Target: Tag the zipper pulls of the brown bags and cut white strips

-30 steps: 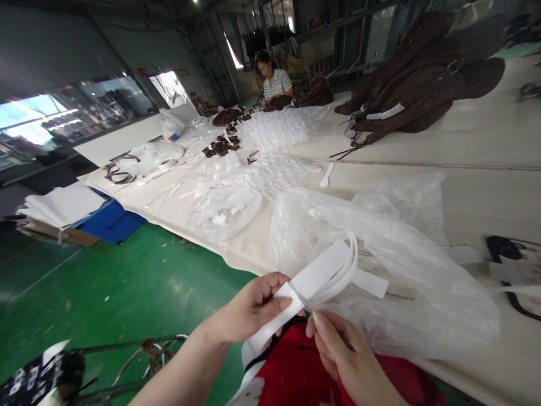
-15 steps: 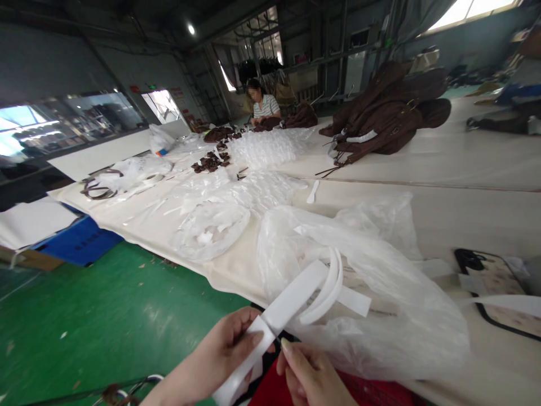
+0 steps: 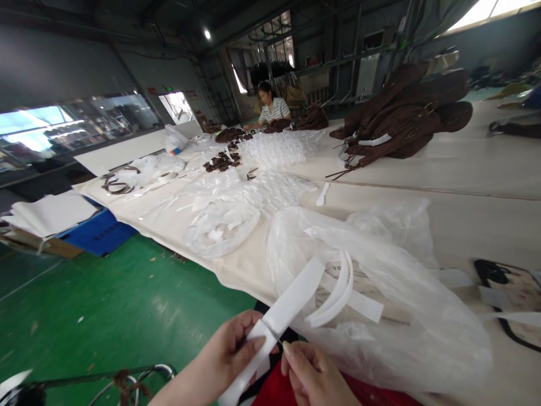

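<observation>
My left hand (image 3: 231, 351) grips a long flat white strip (image 3: 296, 294), thumb on top and fingers underneath. The strip slants up and away over a clear plastic bag, and a second white layer or fold edge crosses it just ahead of the thumb. Close to that edge, on its right, my right hand (image 3: 315, 369) is closed in a pinch; a thin sliver shows at its fingertips, too small to name. Beyond the hands, a curved white strip (image 3: 338, 293) and a flat white piece (image 3: 367, 307) lie on the plastic bag (image 3: 431, 321).
A phone (image 3: 519, 293) lies at the right of the table (image 3: 380, 197). Farther off are a round bag of white scraps (image 3: 224, 228), bubble wrap (image 3: 279, 149), brown bags (image 3: 406, 121) and a seated person (image 3: 274, 107). A blue box (image 3: 99, 231) stands on the green floor.
The view has shifted slightly, so the scene sits farther right. Both hands keep nearly the same hold at the strip; the strip's far end appears turned a little.
</observation>
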A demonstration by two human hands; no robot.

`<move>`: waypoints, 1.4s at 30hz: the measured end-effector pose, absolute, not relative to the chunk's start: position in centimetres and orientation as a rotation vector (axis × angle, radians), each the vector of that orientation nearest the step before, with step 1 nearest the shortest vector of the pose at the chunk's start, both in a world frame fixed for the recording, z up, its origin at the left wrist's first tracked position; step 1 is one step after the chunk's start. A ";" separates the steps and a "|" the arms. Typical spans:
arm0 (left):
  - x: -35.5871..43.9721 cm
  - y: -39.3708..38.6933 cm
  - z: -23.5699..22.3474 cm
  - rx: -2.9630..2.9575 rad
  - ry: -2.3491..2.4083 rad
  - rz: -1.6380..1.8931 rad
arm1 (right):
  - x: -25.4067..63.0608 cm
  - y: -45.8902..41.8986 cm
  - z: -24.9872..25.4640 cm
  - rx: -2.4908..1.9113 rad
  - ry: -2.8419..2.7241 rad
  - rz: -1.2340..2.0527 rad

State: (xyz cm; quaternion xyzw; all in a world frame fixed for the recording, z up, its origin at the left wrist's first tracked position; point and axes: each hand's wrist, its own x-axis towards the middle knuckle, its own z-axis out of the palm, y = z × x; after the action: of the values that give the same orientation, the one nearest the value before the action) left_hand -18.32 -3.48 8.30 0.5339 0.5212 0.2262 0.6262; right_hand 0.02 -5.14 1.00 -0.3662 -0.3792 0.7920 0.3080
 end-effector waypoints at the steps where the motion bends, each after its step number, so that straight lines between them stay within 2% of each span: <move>1: -18.2 -3.4 8.4 1.227 1.178 0.517 | 0.2 -5.2 1.2 -0.964 -0.987 2.100; 8: -17.4 -2.7 9.2 1.233 1.107 0.533 | 0.9 -5.8 1.2 -0.941 -0.834 2.120; 24: -17.2 -1.5 9.5 1.397 1.011 0.416 | 1.6 -6.1 1.5 -1.022 -0.880 2.068; 42: -16.9 -0.5 9.3 1.204 0.854 0.454 | 2.4 -6.4 2.6 -1.094 -0.817 2.033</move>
State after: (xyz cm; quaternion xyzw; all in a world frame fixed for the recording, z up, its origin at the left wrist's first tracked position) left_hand -16.86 -0.54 9.25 0.5440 0.3858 0.2052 0.7163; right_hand 2.40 -6.44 2.60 -0.4203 -0.3138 0.7809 0.3393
